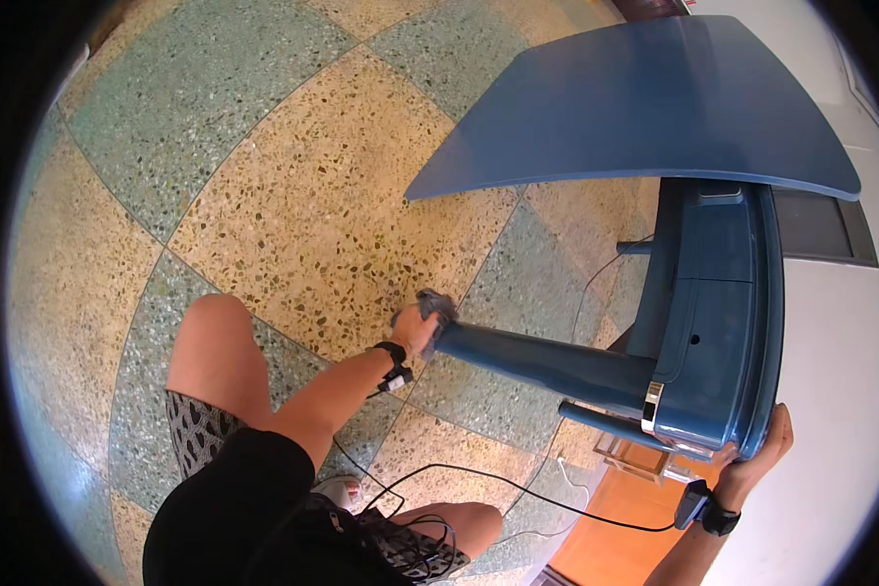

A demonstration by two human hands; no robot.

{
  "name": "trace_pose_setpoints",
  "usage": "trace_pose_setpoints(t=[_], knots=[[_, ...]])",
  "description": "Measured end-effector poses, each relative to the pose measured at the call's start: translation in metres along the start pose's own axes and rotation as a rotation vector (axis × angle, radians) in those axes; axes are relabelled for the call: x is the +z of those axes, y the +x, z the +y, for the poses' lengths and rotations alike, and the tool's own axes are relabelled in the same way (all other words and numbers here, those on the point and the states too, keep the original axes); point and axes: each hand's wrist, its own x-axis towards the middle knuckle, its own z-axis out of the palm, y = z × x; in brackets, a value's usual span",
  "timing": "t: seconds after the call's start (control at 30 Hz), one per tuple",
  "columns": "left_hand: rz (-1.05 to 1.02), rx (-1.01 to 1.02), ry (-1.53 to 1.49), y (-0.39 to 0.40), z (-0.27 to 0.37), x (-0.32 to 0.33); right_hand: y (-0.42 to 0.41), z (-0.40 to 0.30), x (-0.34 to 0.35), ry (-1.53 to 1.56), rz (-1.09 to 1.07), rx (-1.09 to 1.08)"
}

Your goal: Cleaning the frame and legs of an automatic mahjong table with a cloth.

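Note:
My left hand [412, 329] holds a crumpled dark grey cloth [437, 302] around the foot end of a thick tapered leg [546, 362]. The leg belongs to a glossy blue piece of furniture [710, 315] with a round hole in its front and a shiny metal trim piece [653, 406] by the leg's root. Gripping that furniture's near rounded corner is my right hand [765, 439], its thumb on one side of the edge and its fingers on the other. Part of the right thumb blurs into the glossy corner. Both wrists wear black straps with small devices.
A wide blue panel [637, 110] juts out above the furniture's far end. Thinner blue legs [608, 423] stand behind. A black cable [520, 483] hangs across my lap to the right wrist. Beyond are a wooden frame [633, 460], an orange surface [601, 524] and speckled floor tiles [337, 183].

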Motion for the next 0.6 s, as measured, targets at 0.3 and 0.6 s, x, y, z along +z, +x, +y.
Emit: trace_pose_setpoints(t=[0.3,0.6], knots=[[0.441,-0.731,-0.293,-0.031,-0.075,0.026,0.002,-0.006,0.010,-0.040,-0.048,0.026],[0.405,-0.989,-1.310,-0.014,-0.053,0.081,-0.001,-0.015,0.000,-0.074,0.004,-0.013]])
